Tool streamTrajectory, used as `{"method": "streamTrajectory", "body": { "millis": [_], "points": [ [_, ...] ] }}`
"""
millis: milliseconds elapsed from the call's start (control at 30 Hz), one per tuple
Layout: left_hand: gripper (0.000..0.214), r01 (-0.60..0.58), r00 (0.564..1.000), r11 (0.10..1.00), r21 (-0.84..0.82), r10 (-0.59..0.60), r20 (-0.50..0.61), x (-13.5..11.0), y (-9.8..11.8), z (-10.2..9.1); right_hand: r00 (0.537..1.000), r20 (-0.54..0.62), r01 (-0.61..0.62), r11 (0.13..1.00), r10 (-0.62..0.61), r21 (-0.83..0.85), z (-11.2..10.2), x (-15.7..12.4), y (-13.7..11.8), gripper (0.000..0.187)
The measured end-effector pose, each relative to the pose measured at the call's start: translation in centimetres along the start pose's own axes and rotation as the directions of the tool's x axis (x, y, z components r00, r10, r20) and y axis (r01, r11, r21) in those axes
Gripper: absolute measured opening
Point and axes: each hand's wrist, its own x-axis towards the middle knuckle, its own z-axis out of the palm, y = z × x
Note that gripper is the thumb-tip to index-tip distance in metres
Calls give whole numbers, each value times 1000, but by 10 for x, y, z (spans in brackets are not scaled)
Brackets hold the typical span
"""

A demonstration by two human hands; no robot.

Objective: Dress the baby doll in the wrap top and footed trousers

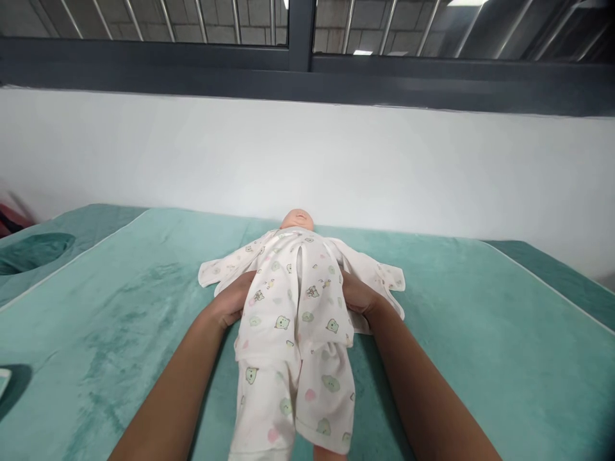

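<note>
A baby doll (298,219) lies on its back, head toward the wall, on a green padded surface. It wears a white long-sleeved top (307,282) printed with small green and pink figures, and matching trousers (266,400). The sleeves spread out to both sides, and a bare leg shows at the bottom right. My left hand (234,299) reaches under the top at the doll's left side in view. On the opposite side, my right hand (358,296) is tucked beneath the top's edge. Cloth hides the fingers of both hands.
The green cover (456,333) has seams near its sides and an oval hole (36,251) at the left. A white wall (307,160) and dark window frame (300,80) stand behind it. Something red and black (13,221) is at the far left edge.
</note>
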Motion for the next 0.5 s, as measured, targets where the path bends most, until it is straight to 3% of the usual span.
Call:
{"method": "streamTrajectory", "body": {
  "millis": [133, 267, 500],
  "points": [
    [39, 82, 996, 993, -90, -77, 49, 6, -9, -5, 1000, -16, 19, 996, -17, 82, 2, 0, -3, 49],
    [35, 93, 996, 959, -269, -89, 24, 11, -14, -5, 997, -74, 24, 988, -13, 149, 7, 2, -5, 50],
    [40, 111, 994, 911, -396, -110, 26, 8, -6, -1, 988, -146, -19, 985, 44, 170, 12, 4, -9, 44]
  ]
}}
